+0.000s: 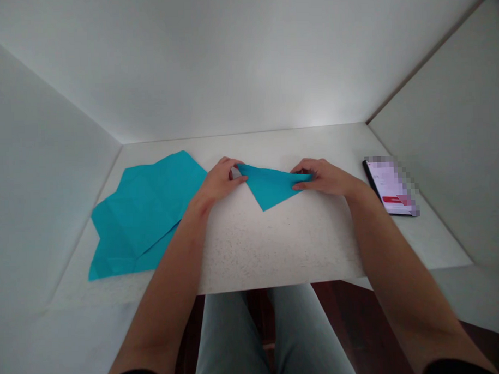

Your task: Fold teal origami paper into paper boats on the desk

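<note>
A small sheet of turquoise paper (269,187), folded to a triangle, is held between both hands over the white tabletop (272,251). Its long edge runs along the top and one corner points toward me. My left hand (224,179) pinches the upper left corner between thumb and fingers. At the right corner, my right hand (320,176) grips the paper, thumb in front and fingers behind. Larger turquoise paper sheets (147,207) with creases lie on the left, partly covered by my left forearm.
A phone (391,187) with a lit screen, partly pixelated, lies on the right of the table. White walls (241,62) enclose the table at the back and both sides. The table's front edge runs above my legs (275,333).
</note>
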Motion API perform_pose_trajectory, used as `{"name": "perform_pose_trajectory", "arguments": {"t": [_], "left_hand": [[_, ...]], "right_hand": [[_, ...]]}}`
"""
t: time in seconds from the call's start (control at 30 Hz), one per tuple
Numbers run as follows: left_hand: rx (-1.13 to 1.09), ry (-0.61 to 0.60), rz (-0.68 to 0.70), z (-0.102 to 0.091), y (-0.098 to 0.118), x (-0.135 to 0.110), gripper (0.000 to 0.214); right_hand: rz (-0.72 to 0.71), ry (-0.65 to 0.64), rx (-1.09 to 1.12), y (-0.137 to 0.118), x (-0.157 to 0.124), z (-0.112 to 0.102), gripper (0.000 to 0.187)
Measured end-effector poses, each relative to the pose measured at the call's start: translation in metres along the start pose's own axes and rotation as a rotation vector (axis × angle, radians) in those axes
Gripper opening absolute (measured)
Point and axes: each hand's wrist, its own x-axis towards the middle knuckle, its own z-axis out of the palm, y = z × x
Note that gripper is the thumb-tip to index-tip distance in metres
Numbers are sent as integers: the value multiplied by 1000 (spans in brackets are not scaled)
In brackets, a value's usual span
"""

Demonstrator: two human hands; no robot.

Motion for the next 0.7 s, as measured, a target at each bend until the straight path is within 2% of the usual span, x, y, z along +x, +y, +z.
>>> {"name": "perform_pose_trajectory", "arguments": {"t": [0.1, 0.3, 0.43, 0.57, 0.7], "left_hand": [[24, -20, -8, -1, 1, -1, 35], [-38, -10, -22, 1, 1, -3, 18], [-277, 20, -101, 4, 2, -3, 22], [-513, 104, -99, 2, 9, -1, 26], [-582, 156, -54, -4, 16, 0, 23]], "right_hand": [[35, 44, 11, 3, -3, -1, 39], [113, 140, 167, -1, -7, 2, 34], [116, 231, 342, -2, -4, 4, 39], [66, 293, 561, -2, 0, 2, 48], [67, 381, 609, -3, 2, 0, 40]]}}
